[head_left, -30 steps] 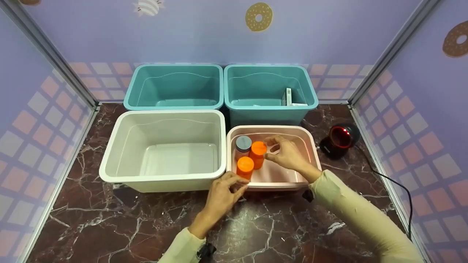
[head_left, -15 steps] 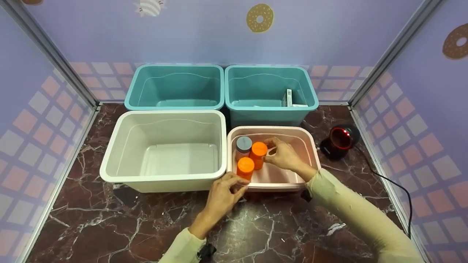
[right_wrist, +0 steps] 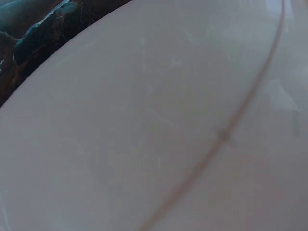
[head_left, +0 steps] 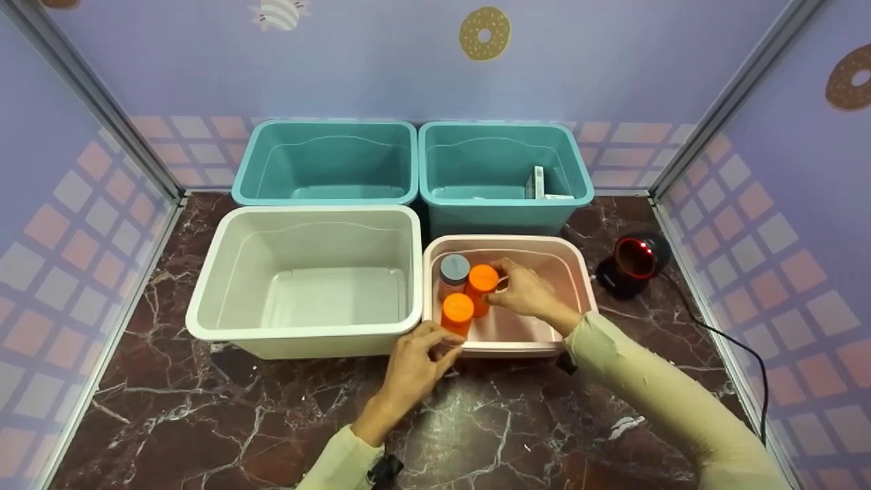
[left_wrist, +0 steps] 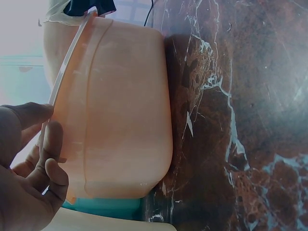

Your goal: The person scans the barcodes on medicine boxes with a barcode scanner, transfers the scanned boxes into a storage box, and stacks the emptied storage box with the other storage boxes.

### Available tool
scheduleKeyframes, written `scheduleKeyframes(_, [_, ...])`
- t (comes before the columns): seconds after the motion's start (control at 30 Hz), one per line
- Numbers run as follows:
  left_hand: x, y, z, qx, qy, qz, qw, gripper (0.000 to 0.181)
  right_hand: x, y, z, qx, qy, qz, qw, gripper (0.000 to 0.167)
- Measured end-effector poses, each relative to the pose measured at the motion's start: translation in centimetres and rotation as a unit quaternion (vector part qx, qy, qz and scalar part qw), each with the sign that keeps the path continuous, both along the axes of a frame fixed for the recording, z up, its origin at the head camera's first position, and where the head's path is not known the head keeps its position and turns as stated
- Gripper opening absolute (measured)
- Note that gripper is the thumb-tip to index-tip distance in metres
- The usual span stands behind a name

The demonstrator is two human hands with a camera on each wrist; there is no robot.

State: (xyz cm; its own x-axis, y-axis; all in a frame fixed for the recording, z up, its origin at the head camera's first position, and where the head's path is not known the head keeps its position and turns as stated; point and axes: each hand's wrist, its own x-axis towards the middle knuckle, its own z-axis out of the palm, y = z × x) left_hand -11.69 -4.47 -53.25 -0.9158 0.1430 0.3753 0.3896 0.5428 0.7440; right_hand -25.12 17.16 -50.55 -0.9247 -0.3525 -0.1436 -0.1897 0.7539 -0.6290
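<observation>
In the pink bin (head_left: 514, 347) stand two orange bottles, a rear one (head_left: 484, 278) and a front one (head_left: 457, 309), beside a grey-capped bottle (head_left: 454, 267). The right hand (head_left: 527, 292) reaches in from the right, thumb and fingers curled against the rear orange bottle. At the bin's front left corner, the left hand (head_left: 412, 361) pinches the rim. The left wrist view has that hand (left_wrist: 29, 159) with thumb and fingers on either side of the rim, by the bin wall (left_wrist: 125, 106). A pale surface (right_wrist: 120, 120) fills most of the right wrist view, hand unseen.
A white bin (head_left: 306, 333) stands left of the pink one. Behind are two teal bins (head_left: 326, 201), the right one (head_left: 500, 218) holding small boxes (head_left: 537, 182). Right of the pink bin is a black scanner (head_left: 633, 262) with a red light and a cable.
The right hand has moved slightly left, its fingers closing in on the rear orange bottle. The left hand has stayed at the rim.
</observation>
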Motion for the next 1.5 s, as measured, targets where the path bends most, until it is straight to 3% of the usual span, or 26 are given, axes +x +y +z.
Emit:
scheduleKeyframes(0.5, [0.0, -0.1, -0.1, -0.001, -0.001, 0.0, 1.0, 0.009, -0.4, -0.5, -0.2, -0.007, 0.007, 0.01, 0.9999, 0.056])
scheduleKeyframes(0.77, [0.1, -0.1, -0.1, -0.002, -0.006, 0.0, 1.0, 0.009, -0.4, -0.1, 0.1, 0.013, 0.012, -0.013, 0.9998, 0.06])
scheduleKeyframes(1.0, [0.0, -0.1, -0.1, -0.001, -0.002, 0.001, 1.0, 0.01, -0.4, 0.3, 0.8, -0.026, 0.025, -0.021, 0.9992, 0.058])
scheduleKeyframes(1.5, [0.0, 0.0, -0.1, 0.005, -0.005, 0.002, 1.0, 0.011, -0.1, 1.7, 1.9, -0.041, 0.036, -0.044, 0.9976, 0.057])
